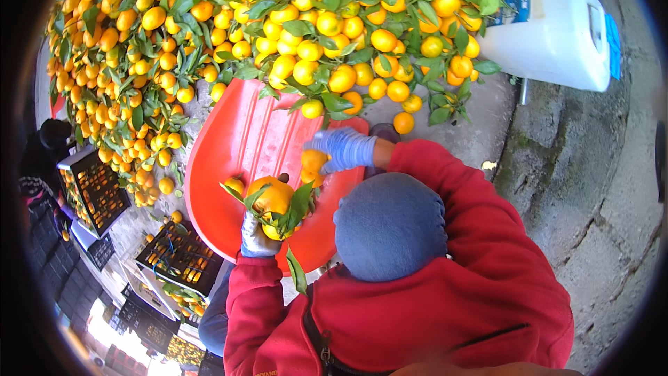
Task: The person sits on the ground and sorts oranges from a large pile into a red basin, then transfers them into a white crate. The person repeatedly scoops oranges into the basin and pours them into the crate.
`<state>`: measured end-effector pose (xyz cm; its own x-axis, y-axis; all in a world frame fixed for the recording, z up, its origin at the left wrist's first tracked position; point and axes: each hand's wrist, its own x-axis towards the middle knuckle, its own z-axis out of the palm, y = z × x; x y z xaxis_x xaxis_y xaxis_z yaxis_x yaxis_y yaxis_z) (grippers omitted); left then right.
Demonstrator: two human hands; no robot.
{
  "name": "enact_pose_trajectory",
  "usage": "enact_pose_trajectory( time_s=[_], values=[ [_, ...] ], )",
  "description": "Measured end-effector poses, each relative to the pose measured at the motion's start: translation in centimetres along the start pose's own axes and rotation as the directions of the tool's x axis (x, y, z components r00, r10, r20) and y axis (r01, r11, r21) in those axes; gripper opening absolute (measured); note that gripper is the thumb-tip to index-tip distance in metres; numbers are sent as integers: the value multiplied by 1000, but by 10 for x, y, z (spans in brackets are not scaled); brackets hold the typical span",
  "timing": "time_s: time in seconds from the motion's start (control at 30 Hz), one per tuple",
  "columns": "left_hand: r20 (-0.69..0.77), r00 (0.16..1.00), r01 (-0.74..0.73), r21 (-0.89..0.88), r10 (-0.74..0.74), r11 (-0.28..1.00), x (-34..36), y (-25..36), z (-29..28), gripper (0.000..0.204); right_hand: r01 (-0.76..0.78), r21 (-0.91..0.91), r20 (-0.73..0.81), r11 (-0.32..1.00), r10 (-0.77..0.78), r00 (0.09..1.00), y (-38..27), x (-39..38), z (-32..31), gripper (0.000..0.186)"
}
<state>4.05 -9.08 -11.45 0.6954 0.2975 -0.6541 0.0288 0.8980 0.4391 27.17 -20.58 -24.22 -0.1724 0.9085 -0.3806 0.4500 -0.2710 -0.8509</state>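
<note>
My left hand (259,237), in a pale glove, is closed round leafy mandarins (273,197), and the largest one faces up. Green leaves stick out around them, and I cannot tell how many the hand holds. To its upper right, my right hand (342,150) wears a blue-and-white glove with its fingers bent round another mandarin (313,164). Both hands are over a red plastic piece (209,188) with a curved rim and raised ridges. A rounded blue denim shape (390,226) lies between my red-sleeved arms.
A large heap of mandarins with leaves (292,49) spreads across the far side. Black crates (182,256) with fruit stand at the left, near a partly seen person (49,146). A white plastic jug (557,35) is at the far right, beside cracked concrete (591,188).
</note>
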Motion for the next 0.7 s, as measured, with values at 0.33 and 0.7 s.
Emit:
enact_pose_trajectory(
  time_s=[0.33, 0.7],
  values=[
    [34, 999, 18, -21, -17, 1000, 8, 2, -4, 77, -179, 124, -609, 976, 217, 763, -21, 56, -300, 67],
    [62, 998, 16, -91, -10, 996, 3, 2, 2, 75, 146, -23, -136, 989, -148, 980, -13, 103, -140, 56]
  ],
)
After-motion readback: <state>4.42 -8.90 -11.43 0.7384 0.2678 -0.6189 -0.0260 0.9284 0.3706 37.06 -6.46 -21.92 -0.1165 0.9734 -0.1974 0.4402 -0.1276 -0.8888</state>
